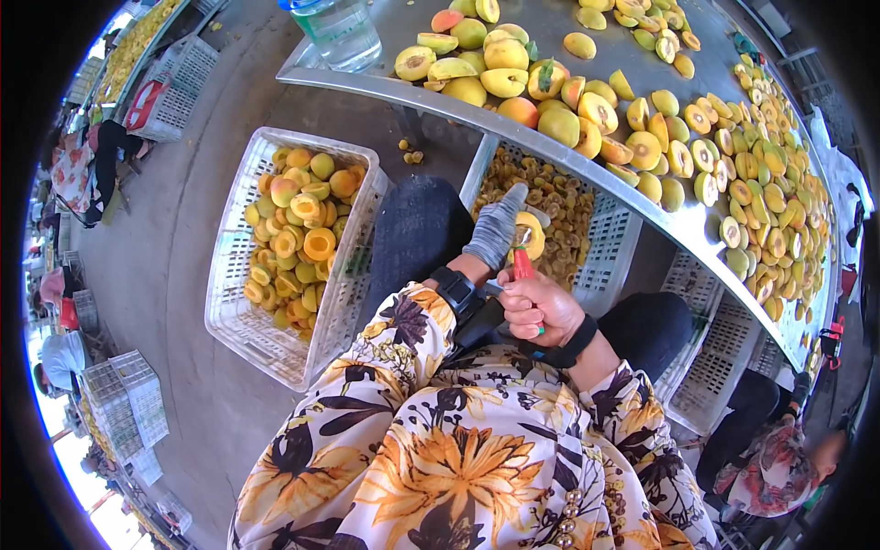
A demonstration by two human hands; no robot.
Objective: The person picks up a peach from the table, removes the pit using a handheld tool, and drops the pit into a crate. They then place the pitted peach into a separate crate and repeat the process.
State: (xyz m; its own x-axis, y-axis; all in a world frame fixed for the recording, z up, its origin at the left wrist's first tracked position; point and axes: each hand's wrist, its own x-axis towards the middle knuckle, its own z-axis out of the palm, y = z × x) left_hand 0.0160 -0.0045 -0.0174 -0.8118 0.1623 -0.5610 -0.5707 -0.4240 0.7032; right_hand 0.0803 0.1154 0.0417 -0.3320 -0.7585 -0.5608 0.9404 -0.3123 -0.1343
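My left hand (496,230), in a grey knit glove, grips a halved yellow fruit (533,237), apricot or peach. My bare right hand (540,302) is closed around the red handle of a small pitting tool (523,265). Its metal tip touches the cut face of the fruit. Both hands are above a white plastic crate (608,240) strewn with pits and scraps (560,258). To the left, a white crate (230,302) holds hollowed fruit halves (295,234). Along the metal table (412,96) lie many cut halves (646,151), several with pits showing.
A water bottle (340,38) stands on the table's left corner. Stacked crates (715,357) are under the table at right. A co-worker in a patterned top (763,474) sits at lower right. More crates (127,405) and people line the far left. A few fruit scraps (411,155) lie on the floor.
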